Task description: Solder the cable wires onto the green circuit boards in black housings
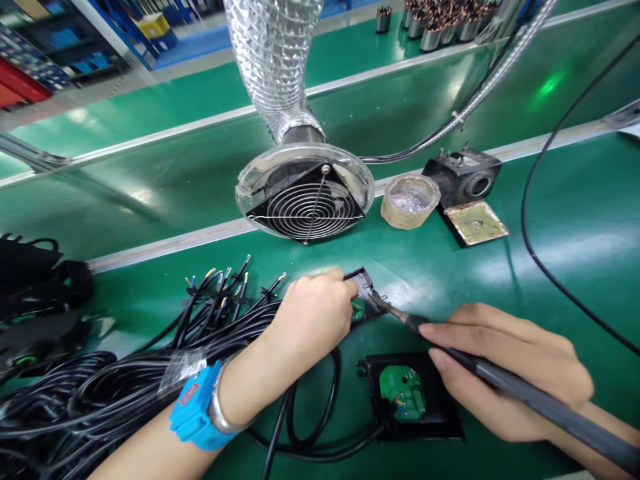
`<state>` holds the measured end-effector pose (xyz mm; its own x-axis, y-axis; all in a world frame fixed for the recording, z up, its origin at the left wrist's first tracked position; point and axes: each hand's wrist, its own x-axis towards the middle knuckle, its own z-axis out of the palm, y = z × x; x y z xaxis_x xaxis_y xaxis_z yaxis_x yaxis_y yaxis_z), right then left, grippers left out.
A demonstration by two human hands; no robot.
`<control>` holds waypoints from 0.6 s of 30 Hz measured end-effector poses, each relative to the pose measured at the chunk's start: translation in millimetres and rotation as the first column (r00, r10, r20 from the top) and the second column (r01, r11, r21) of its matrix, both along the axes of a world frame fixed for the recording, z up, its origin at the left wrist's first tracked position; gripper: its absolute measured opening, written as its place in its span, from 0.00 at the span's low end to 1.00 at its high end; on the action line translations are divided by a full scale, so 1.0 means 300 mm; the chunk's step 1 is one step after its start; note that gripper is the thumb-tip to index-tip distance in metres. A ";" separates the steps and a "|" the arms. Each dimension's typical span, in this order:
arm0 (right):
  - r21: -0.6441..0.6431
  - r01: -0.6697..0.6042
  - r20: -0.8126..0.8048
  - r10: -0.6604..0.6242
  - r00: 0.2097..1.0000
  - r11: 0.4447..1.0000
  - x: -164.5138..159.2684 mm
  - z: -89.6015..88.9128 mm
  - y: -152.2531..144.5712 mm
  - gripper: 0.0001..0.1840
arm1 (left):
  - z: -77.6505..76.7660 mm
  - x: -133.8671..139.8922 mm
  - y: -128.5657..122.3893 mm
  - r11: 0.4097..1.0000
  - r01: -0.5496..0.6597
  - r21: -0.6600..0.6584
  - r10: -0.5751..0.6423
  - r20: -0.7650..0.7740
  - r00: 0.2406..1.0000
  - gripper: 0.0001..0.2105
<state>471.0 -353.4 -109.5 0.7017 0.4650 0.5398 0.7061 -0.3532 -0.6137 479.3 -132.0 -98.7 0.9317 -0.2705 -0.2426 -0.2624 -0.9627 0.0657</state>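
Observation:
My right hand (515, 367) grips a soldering iron (480, 367) like a pen. Its metal tip points left, over a black plastic housing (367, 287) with a green circuit board (358, 308) inside. My left hand (315, 310) is closed at that housing's left side, its fingertips pinched; what they hold is hidden behind the hand. A blue wrist strap (203, 413) is on my left wrist. Nearer to me lies a second black housing (440, 420), its green circuit board (405, 393) joined to a black cable (345, 457) by thin coloured wires.
A bundle of black cables (140, 380) with stripped coloured ends lies at left. Above the work hangs a fume extractor (310, 207) on a foil duct (280, 60). Behind stand a round pot (407, 207), a soldering iron stand (467, 177) and a yellowish sponge (475, 223).

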 end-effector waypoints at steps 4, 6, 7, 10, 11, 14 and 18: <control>0.022 0.118 -0.043 -0.117 0.992 0.993 -0.013 0.031 -0.031 0.13 | 0.004 -0.003 -0.003 1.000 -0.007 0.014 0.007 -0.008 1.000 0.10; -0.007 0.168 -0.064 -0.169 0.984 0.986 -0.022 0.041 -0.042 0.13 | 0.006 -0.002 -0.004 1.000 -0.005 0.013 0.005 -0.012 1.000 0.10; -0.019 0.195 -0.073 -0.196 0.978 0.981 -0.028 0.041 -0.047 0.13 | 0.008 -0.001 -0.005 1.000 -0.002 0.012 0.003 -0.014 1.000 0.10; -0.016 0.271 -0.076 -0.272 0.959 0.962 -0.056 0.020 -0.067 0.13 | 0.009 0.001 -0.006 1.000 0.001 0.016 -0.001 -0.010 1.000 0.10; -0.008 0.280 -0.075 -0.280 0.957 0.960 -0.068 0.004 -0.075 0.16 | 0.008 0.001 -0.007 1.000 0.002 0.018 -0.001 -0.007 1.000 0.10; 0.012 0.262 -0.107 -0.259 0.960 0.965 -0.103 -0.053 -0.101 0.24 | 0.006 -0.004 -0.008 1.000 0.010 0.020 -0.010 0.002 1.000 0.10; -0.045 0.210 -0.050 -0.212 0.976 0.977 -0.132 -0.104 -0.114 0.17 | 0.009 -0.011 -0.013 0.999 0.016 0.042 -0.017 0.023 1.000 0.10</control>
<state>431.3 -387.7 -140.6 0.8137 0.3236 0.4828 0.5795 -0.5152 -0.6315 476.2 -135.8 -95.8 0.9327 -0.2758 -0.2323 -0.2790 -0.9601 0.0196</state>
